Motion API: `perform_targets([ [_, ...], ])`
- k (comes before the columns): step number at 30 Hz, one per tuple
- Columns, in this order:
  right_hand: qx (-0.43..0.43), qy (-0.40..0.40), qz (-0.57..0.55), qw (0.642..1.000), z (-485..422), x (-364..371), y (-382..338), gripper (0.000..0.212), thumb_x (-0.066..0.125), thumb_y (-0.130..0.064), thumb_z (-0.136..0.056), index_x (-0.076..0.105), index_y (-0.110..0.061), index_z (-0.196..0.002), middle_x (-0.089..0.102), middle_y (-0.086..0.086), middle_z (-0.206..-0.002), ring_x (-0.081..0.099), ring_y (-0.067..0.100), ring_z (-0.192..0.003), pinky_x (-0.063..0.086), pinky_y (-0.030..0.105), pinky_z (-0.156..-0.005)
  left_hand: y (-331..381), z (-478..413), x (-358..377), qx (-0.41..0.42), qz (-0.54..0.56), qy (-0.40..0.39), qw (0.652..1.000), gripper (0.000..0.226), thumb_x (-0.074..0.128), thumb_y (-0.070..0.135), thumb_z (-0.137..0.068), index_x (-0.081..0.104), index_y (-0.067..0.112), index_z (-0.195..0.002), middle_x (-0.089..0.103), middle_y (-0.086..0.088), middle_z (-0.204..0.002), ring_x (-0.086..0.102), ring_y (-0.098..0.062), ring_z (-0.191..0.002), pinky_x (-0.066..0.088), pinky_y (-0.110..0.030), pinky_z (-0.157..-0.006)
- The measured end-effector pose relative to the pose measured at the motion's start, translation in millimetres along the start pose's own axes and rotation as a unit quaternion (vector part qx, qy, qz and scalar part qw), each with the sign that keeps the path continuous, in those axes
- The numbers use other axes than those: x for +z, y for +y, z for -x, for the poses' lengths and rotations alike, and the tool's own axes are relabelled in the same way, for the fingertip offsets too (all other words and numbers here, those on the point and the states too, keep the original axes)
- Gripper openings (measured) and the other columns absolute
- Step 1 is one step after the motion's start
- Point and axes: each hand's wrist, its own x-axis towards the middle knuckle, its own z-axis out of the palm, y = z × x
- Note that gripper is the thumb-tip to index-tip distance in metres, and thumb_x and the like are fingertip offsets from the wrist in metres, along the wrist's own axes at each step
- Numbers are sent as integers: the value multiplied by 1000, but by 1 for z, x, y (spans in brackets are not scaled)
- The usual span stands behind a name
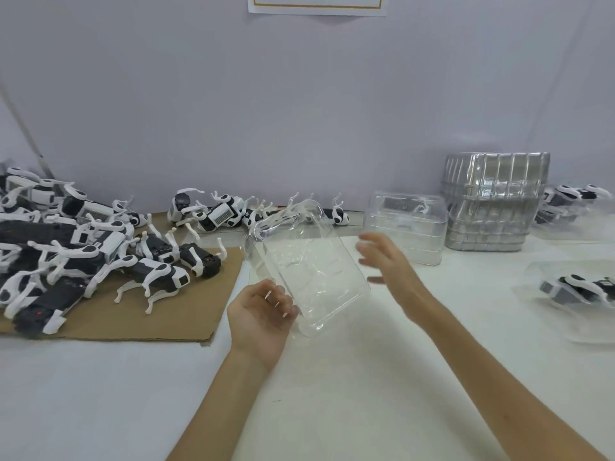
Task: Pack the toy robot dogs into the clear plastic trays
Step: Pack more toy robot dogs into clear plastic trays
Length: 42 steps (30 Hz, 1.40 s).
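Observation:
My left hand point(261, 316) grips the near left edge of a clear plastic tray point(312, 264), holding it tilted above the white table. The tray has nothing in it. My right hand point(387, 261) hovers just right of the tray with fingers spread and blurred, apart from it. A heap of black and white toy robot dogs point(76, 241) lies on brown cardboard point(159, 321) at the left. More dogs point(219, 212) lie along the back wall behind the tray.
A single upturned clear tray point(406, 227) stands behind my right hand, next to a tall stack of clear trays point(492, 197). At the right edge a packed dog in a tray point(579, 291) lies, with more packed ones point(572, 201) behind it.

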Motion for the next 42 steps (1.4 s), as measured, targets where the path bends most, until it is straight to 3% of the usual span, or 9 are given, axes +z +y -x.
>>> perform_targets([
  [3, 2, -39, -29, 999, 28, 22, 18, 30, 65, -43, -88, 60, -31, -115, 67, -10, -111, 69, 16, -100, 51, 29, -76, 0, 2, -1, -5, 8, -8, 1000, 9, 59, 17, -71, 53, 13, -65, 42, -3, -63, 37, -21, -54, 34, -32, -60],
  [7, -42, 8, -31, 999, 32, 19, 20, 24, 71, -31, -89, 65, -30, -112, 70, -9, -108, 68, 20, -94, 49, 23, -72, 1, 1, -2, -9, 5, -10, 1000, 14, 59, 25, -73, 62, 12, -75, 50, -3, -69, 48, -20, -57, 40, -30, -61],
  [12, 6, -9, -108, 994, 28, -6, 13, 40, 57, -36, -78, 72, -22, -112, 74, 0, -109, 70, 22, -100, 45, 34, -80, 2, -1, -3, 25, -78, 42, 996, 34, 47, 36, -97, 63, 15, -119, 72, -8, -117, 69, -25, -104, 48, -37, -83],
  [18, 65, -45, -86, 993, 25, -14, 16, 43, 62, -27, -66, 76, -21, -106, 73, -4, -114, 65, 18, -111, 48, 34, -90, 17, -2, -3, 33, -163, 27, 986, 53, 52, 54, -92, 61, 20, -131, 68, -5, -128, 65, -25, -117, 47, -44, -98],
  [24, 26, 50, -114, 992, 21, -16, 24, 33, 72, -1, -80, 72, -20, -107, 69, -5, -114, 60, 15, -106, 45, 41, -101, 14, -4, -4, -8, -345, -92, 934, 55, 63, 54, -79, 55, 33, -130, 71, 0, -122, 71, -24, -103, 51, -32, -73],
  [28, 4, 113, -140, 984, 20, -20, 24, 33, 73, -5, -81, 72, -24, -107, 70, -9, -115, 60, 10, -117, 44, 27, -98, 8, -8, -9, 74, -318, -36, 945, 50, 70, 29, -72, 61, 31, -122, 67, -2, -116, 66, -10, -83, 48, -24, -61],
  [33, 64, 107, -120, 985, 18, -15, 27, 31, 66, -18, -90, 65, -29, -118, 61, -6, -126, 57, 11, -117, 48, 40, -101, 8, -12, -12, 149, -288, 19, 946, 55, 75, 31, -72, 56, 36, -123, 61, -5, -124, 68, -20, -103, 55, -30, -72],
  [39, 120, 66, -109, 984, 17, -1, 34, 20, 63, -28, -93, 64, -33, -112, 63, -12, -111, 66, 15, -96, 52, 29, -75, 6, -11, -11, 78, -282, 24, 956, 40, 72, 30, -85, 58, 26, -122, 61, -8, -126, 70, -22, -106, 58, -33, -72],
  [42, 135, 69, -87, 985, 18, 1, 35, 26, 65, -34, -92, 62, -27, -117, 61, -7, -113, 65, 15, -86, 56, 30, -66, 8, -12, -8, 196, -395, 137, 887, 32, 62, 22, -97, 53, 21, -128, 54, -2, -135, 55, -16, -117, 49, -26, -96],
])
